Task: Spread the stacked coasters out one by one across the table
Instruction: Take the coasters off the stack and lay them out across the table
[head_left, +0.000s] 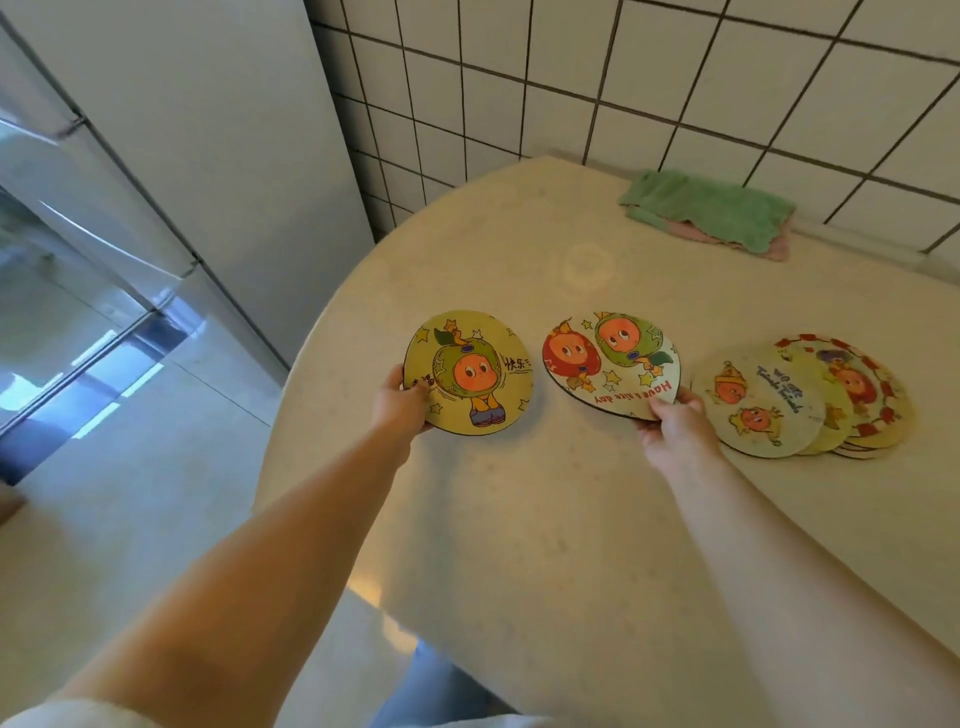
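Coasters pinched at near edges, both grips.

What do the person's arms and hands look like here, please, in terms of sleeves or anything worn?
Both forearms are bare from near the elbow down. The left hand and right hand wear no gloves, and no rings, watch or bracelets show. A pale, whitish sleeve edge appears at the bottom left corner, on the left arm. The fingernails are too small to judge.

Printed coasters look matt, thin board with dark edges; the yellow one shows a slight sheen. Table is smooth, speckled stone-like. Soft green cloth at the far edge, glossy wall tiles behind.
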